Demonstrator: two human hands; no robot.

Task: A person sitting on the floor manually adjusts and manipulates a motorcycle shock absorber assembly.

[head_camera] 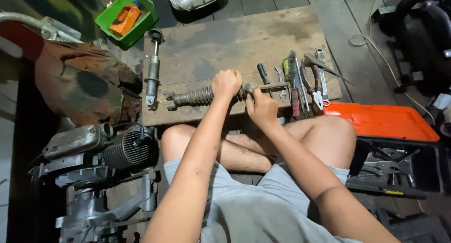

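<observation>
Left hand: my left hand (226,83) is closed in a fist round the rusty coil-spring shock absorber (206,95), pinning it on the worn wooden bench (225,41).
Right hand: my right hand (261,107) is pinched tight on the shock's right end, next to the spring.
Progress: spring sits on the shock; I judge stripping barely begun.
Done already: a bare grey damper rod (152,69) lies apart, left.
Packages: orange bottle (126,18) in green plastic tray (128,17), top left; orange toolbox lid (385,122) open, right.
</observation>
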